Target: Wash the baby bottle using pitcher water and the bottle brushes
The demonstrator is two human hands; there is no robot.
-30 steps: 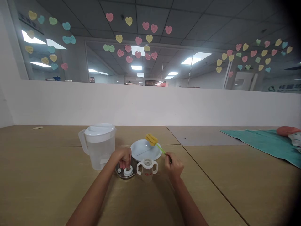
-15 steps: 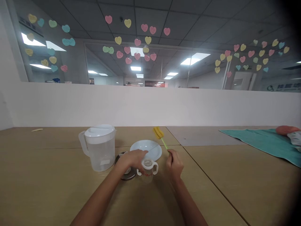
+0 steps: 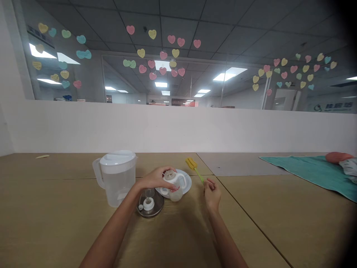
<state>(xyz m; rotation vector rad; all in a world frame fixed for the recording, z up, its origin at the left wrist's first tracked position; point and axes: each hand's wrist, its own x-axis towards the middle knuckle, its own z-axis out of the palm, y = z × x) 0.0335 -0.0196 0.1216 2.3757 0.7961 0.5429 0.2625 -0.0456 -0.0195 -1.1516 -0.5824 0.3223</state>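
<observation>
My left hand (image 3: 156, 179) is closed around a clear baby bottle (image 3: 176, 193) with a white two-handled collar and red print. The bottle is tilted and raised in front of a white plate (image 3: 187, 181), covering part of it. My right hand (image 3: 212, 190) has its fingers curled at the lower end of the green handle of a bottle brush (image 3: 197, 172). The brush's yellow sponge head points up and away from me. Below my left wrist, a round dark metal tray (image 3: 157, 209) bears a white bottle ring (image 3: 148, 204), a clear cap and a small white piece.
A clear pitcher (image 3: 118, 186) with a white lid stands to the left, close to my left forearm. A teal cloth (image 3: 301, 169) lies at the far right, with an orange-red object (image 3: 338, 157) on it. A white wall (image 3: 178, 130) rises behind the table.
My left hand has lifted the baby bottle and tilted it, moving it away from me. My right hand has shifted slightly right with the brush. More of the tray shows now.
</observation>
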